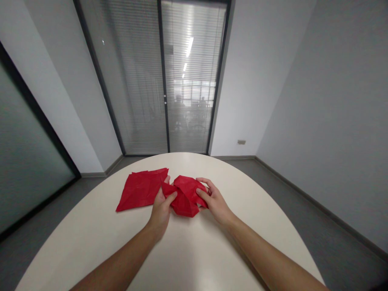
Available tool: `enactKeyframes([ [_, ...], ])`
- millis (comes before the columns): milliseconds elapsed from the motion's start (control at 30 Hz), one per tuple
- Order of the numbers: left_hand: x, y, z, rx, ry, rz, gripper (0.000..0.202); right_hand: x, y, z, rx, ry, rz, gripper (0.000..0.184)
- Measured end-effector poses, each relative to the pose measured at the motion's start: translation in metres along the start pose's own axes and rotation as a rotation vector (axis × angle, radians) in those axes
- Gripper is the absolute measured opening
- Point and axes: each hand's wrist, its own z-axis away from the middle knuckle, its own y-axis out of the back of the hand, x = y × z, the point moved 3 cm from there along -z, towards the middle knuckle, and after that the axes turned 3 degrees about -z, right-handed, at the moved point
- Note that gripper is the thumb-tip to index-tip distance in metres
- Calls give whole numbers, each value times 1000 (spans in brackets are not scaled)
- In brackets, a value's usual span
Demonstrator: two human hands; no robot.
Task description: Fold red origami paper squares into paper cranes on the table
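Between my hands is a crumpled, partly folded piece of red paper (186, 196), held just over the white table. My left hand (162, 202) pinches its left side, thumb on top and the other fingers mostly hidden beneath. On the opposite side, my right hand (214, 200) grips the paper's right edge with the thumb in front and fingers curled behind. A flat stack of red sheets (142, 188) lies on the table to the left, its upper edges uneven. My left hand partly overlaps the right side of that stack.
The round white table (182, 258) spans the lower view, its curved edge falling off to grey floor (303, 194) on both sides. Beyond it stand a glass door with blinds (190, 101) and pale walls (260, 81). A wall socket (241, 142) sits low on the right.
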Motion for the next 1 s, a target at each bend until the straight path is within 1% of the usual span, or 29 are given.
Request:
enactKeyframes([
  [133,-1,2,-2,19,36,23,63,-4,2,-1,-18,116,-18,53],
  [267,-1,2,-3,30,43,47,55,-1,6,-4,-45,111,-37,58],
  [400,0,1,-3,31,40,74,45,-1,6,-2,-82,98,-10,62],
  [467,0,0,-3,11,35,85,38,-3,4,1,-127,103,-4,73],
  [567,1,-1,-3,-16,23,90,35,-3,0,4,-197,107,-17,99],
  [600,1,0,-3,-11,21,93,34,-3,0,4,-203,103,-16,103],
  [667,1,1,-4,10,24,106,34,-2,1,3,-176,93,1,103],
  [767,1,2,-5,36,13,125,35,-2,4,0,-74,85,32,92],
  [833,0,2,-5,46,2,122,37,-2,6,-1,-14,70,30,88],
  [1000,-1,2,-5,65,22,79,42,-1,12,-4,105,-3,-21,94],
])
